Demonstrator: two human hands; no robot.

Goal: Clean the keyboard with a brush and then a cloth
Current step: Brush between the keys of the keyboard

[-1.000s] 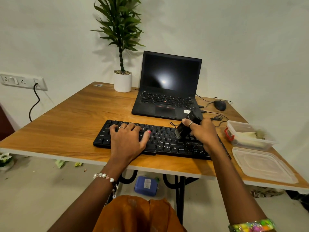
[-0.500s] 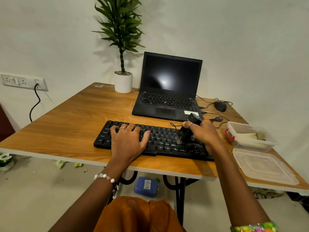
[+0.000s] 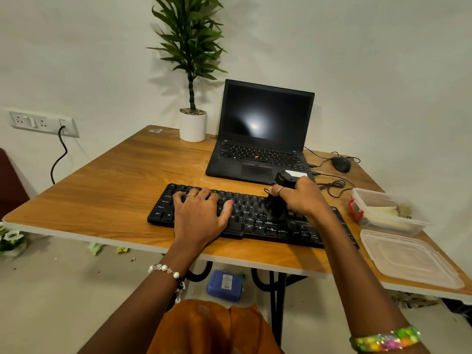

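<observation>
A black keyboard (image 3: 252,218) lies near the front edge of a wood-grain table (image 3: 107,190), its long axis running left to right and angled slightly away on the left. The left hand (image 3: 201,213) rests flat on the keys with fingers spread, gripping nothing. The right hand (image 3: 301,198) is clenched around a stubby black brush (image 3: 277,200), handle tilted up toward the laptop (image 3: 260,139), bristles down on the glossy plastic keys right of centre.
</observation>
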